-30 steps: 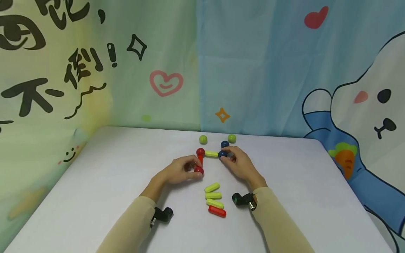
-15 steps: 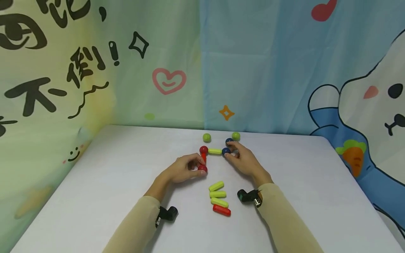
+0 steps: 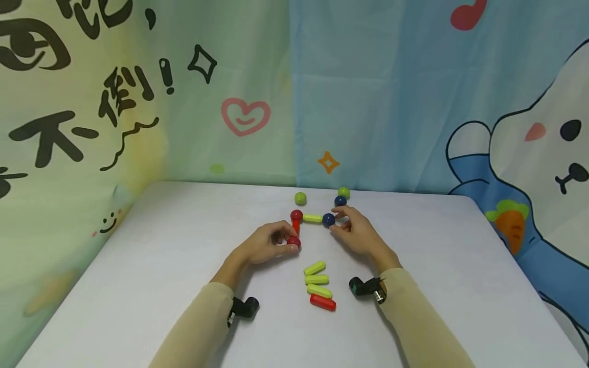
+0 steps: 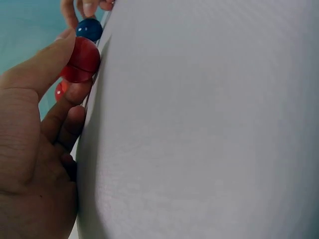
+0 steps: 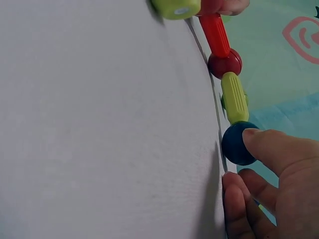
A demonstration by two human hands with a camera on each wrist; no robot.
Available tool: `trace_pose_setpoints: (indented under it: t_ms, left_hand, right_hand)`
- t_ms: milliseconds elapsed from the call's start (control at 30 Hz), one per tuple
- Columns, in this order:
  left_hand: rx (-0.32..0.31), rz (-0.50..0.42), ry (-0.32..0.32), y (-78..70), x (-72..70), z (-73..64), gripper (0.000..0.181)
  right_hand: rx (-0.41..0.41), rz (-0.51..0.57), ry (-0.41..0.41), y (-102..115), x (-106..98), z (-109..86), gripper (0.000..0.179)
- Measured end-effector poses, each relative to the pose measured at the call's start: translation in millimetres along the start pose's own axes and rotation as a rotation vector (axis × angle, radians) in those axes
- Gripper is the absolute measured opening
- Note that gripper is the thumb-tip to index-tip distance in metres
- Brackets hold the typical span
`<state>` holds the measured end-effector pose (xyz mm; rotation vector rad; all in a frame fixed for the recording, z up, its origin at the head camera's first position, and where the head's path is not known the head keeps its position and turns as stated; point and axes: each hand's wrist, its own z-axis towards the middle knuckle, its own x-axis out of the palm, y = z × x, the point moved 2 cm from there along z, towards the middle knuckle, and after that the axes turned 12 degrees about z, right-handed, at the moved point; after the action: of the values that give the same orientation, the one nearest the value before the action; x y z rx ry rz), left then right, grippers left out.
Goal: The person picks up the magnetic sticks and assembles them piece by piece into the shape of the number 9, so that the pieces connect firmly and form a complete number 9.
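Observation:
My left hand pinches a red ball between thumb and fingers at the near end of a red rod. That rod runs back to another red ball, where a yellow-green rod leads right to a blue ball. My right hand is at this blue ball's right side. Its thumb tip overlaps the ball in the right wrist view, while its other fingers lie loosely bent beside it. A second blue ball sits just beyond the right fingertips.
Two green balls, a left one and a right one, stand near the table's back edge. Several loose yellow-green rods and one red rod lie in front of the joined pieces. A printed curtain hangs behind the white table.
The far blue ball has moved back and right, close to the right green ball. My right fingers have slid slightly right off the near blue ball. The left hand keeps its grip.

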<state>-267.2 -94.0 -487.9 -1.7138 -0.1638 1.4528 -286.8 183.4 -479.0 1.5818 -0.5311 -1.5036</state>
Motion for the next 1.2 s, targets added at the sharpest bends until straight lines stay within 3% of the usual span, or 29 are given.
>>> trace_pose_setpoints:
  t_ms: [333,633,867,1200]
  left_hand:
    - [-0.008,0.011,0.007,-0.2,1.7,6.4,0.026]
    - [-0.005,0.031,0.006,-3.5,0.0,11.4,0.026]
    - [-0.011,0.027,-0.002,-1.6,1.3,7.6,0.026]
    - [-0.005,0.000,-0.013,3.5,1.9,2.6,0.026]
  right_hand:
    - [-0.010,-0.022,0.013,3,-3,-11.8,0.049]
    - [-0.139,-0.013,0.005,17,-5,-23.5,0.048]
    - [-0.153,0.001,0.114,34,4,-33.2,0.049]
    - [-0.196,0.036,0.333,47,19,-41.3,0.041]
